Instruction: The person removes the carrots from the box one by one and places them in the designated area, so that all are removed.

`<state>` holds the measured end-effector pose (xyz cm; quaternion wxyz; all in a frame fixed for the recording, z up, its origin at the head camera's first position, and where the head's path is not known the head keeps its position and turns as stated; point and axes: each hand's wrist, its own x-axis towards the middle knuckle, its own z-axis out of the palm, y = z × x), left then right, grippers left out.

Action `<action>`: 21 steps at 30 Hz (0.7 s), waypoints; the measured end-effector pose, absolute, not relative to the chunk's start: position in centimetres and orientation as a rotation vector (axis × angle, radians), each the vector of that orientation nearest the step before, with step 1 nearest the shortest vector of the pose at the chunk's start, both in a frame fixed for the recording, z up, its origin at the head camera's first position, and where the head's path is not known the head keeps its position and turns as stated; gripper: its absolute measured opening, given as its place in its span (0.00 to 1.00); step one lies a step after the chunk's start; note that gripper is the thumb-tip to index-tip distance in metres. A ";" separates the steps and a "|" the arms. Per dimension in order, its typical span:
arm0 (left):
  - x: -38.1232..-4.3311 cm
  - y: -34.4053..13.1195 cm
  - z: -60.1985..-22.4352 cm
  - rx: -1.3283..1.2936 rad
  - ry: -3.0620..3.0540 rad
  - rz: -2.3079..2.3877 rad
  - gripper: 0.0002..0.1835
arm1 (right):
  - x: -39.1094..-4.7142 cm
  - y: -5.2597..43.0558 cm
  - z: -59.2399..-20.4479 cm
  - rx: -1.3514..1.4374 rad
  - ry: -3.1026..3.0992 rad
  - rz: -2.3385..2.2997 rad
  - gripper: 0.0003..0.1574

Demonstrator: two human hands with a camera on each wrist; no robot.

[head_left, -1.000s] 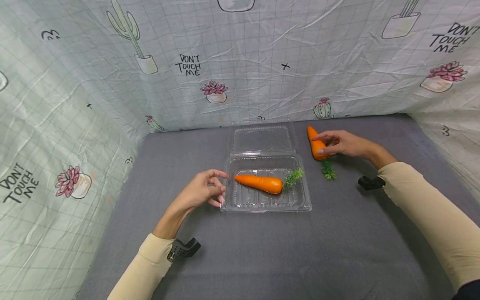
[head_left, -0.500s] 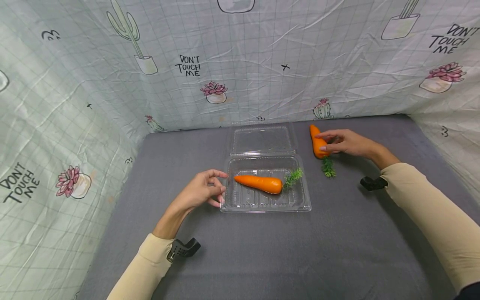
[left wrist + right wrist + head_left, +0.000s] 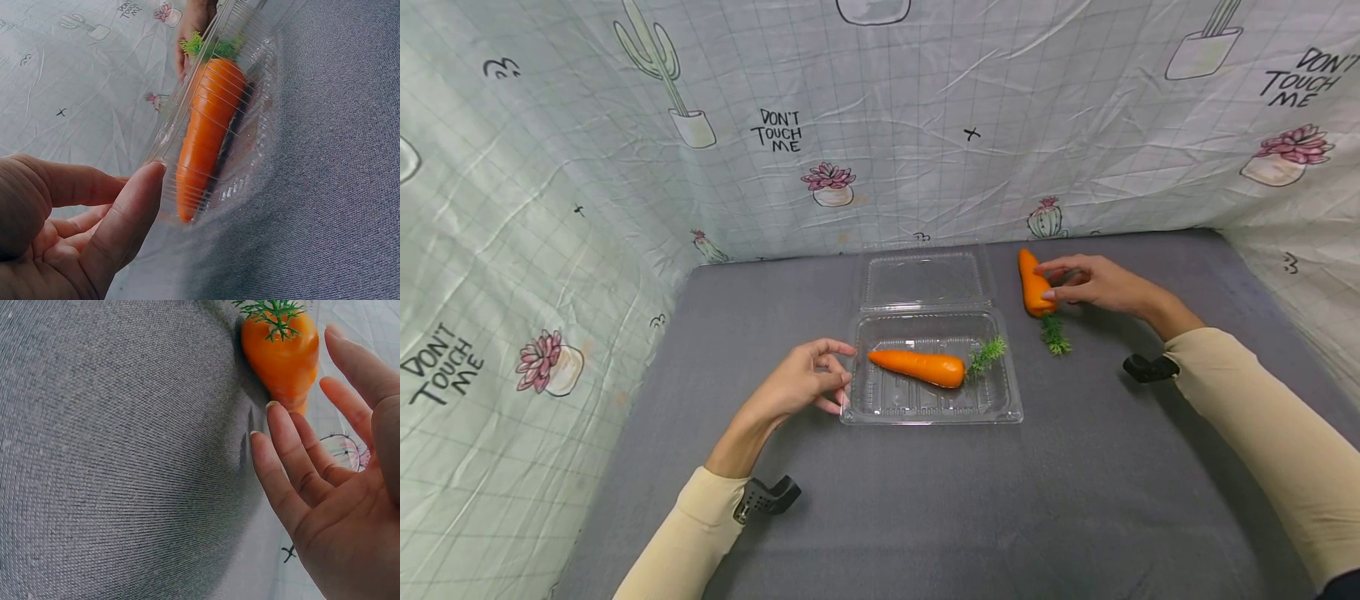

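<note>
A clear plastic clamshell container (image 3: 880, 404) lies with its lid folded back behind it. Inside is an orange carrot (image 3: 917, 367) with a light green top, its tip toward the left. My left hand (image 3: 808, 379) holds the container's left rim; the left wrist view has the thumb (image 3: 134, 209) on that rim. A second carrot (image 3: 1034, 287), with a darker green top, lies on the table right of the lid. Beside it is my right hand (image 3: 1097, 283), thumb and fingertips right at its side. In the right wrist view, extended fingers (image 3: 290, 447) spread near this carrot.
The grey cloth-covered table (image 3: 925, 508) ends at the back against a printed fabric backdrop (image 3: 910, 167). The fabric also hangs along the left and right sides. The open lid (image 3: 925, 279) reaches close to the back edge.
My right hand has moved slightly right and back, and the second carrot has shifted a little the same way. My left hand and the container have stayed still.
</note>
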<state>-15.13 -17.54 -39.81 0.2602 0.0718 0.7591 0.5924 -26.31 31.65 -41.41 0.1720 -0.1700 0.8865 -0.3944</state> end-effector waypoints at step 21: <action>-15.1 -17.5 -39.8 0.213 2.069 1.584 0.24 | -25.5 29.7 -38.6 -0.578 2.564 -1.174 0.27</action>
